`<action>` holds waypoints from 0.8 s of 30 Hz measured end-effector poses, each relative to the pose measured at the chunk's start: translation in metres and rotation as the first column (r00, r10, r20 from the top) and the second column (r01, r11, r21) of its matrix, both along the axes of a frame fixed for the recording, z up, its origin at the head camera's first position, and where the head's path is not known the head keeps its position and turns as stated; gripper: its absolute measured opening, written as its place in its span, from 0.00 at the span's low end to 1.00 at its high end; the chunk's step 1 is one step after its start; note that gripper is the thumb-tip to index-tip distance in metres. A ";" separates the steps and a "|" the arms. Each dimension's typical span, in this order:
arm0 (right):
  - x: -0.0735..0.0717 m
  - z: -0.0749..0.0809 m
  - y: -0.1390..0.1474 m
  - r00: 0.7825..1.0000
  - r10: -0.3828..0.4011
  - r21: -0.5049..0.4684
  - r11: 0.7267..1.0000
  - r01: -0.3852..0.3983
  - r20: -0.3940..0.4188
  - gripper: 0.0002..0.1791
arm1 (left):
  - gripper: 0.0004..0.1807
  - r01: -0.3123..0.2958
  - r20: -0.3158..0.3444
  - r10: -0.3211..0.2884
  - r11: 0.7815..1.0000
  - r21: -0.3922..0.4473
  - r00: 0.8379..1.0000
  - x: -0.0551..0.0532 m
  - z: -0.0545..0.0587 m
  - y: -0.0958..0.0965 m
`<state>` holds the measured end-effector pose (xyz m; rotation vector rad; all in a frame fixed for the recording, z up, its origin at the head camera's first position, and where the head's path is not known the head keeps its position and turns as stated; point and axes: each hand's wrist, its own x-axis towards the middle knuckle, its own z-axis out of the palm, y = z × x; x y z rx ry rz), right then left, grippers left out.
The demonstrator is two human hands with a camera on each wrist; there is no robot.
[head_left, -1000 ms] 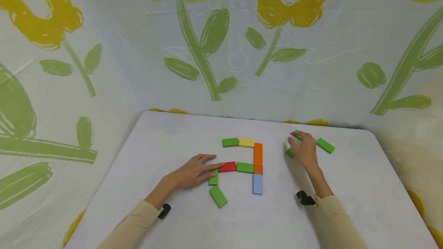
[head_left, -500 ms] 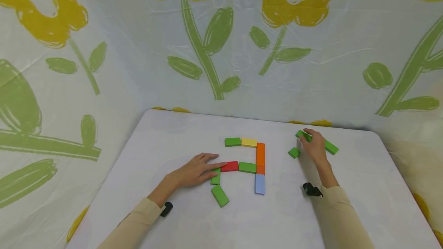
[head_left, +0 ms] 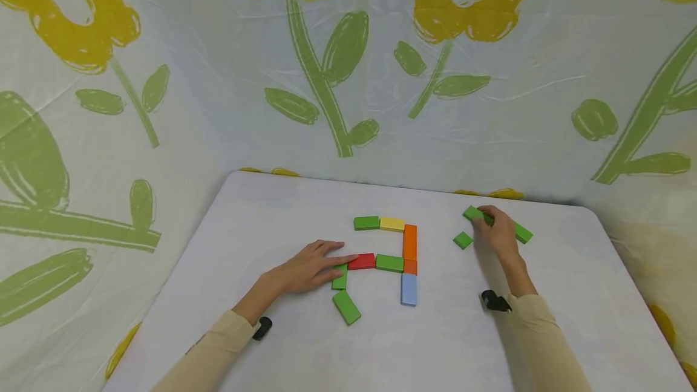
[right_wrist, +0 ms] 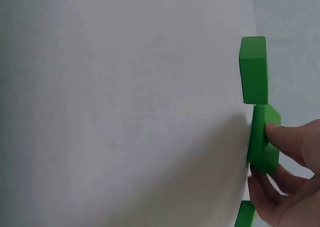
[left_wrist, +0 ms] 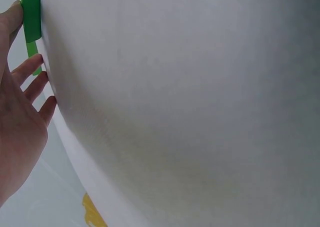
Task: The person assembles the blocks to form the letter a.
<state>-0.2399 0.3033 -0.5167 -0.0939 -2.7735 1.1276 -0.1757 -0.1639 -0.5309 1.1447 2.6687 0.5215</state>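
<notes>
My left hand (head_left: pixel 305 270) lies with its fingers stretched out. One fingertip touches the red block (head_left: pixel 363 261), and the thumb is against the green block (head_left: pixel 340 277) just below it. In the left wrist view, that thumb meets a green block (left_wrist: pixel 31 14) while the other fingertips rest on the table. At the right, my right hand (head_left: pixel 497 235) pinches a green block (head_left: pixel 474 213) lying on the table, its thumb on one face in the right wrist view. A small green block (head_left: pixel 463 240) sits left of this hand, and another green block (head_left: pixel 523 233) is partly behind it.
A row of a green block (head_left: pixel 366 223) and a yellow block (head_left: pixel 392 224) leads to an orange block (head_left: pixel 410 242). Below are a green block (head_left: pixel 389 263), a small orange block (head_left: pixel 410 267) and a blue block (head_left: pixel 408 289). A slanted green block (head_left: pixel 346 308) lies nearer.
My right hand has shifted a little to the right, uncovering the small green block, and now grips the green block farther along. My left hand stays on the same blocks. The head view shifted slightly.
</notes>
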 end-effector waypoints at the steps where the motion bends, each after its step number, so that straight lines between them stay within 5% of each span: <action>1: 0.001 0.001 0.000 1.000 0.005 -0.004 1.000 -0.005 -0.019 0.19 | 0.28 -0.001 0.003 0.001 1.000 0.001 1.000 0.000 0.000 0.000; 15: 0.034 0.021 -0.009 0.973 0.141 0.054 0.990 -0.134 -0.180 0.16 | 0.28 -0.030 0.052 0.030 1.000 0.006 0.998 0.005 0.008 0.001; 24: 0.066 0.036 -0.035 0.953 0.251 0.057 0.968 -0.245 -0.172 0.15 | 0.28 -0.031 0.060 0.031 1.000 0.003 0.998 0.004 0.007 0.001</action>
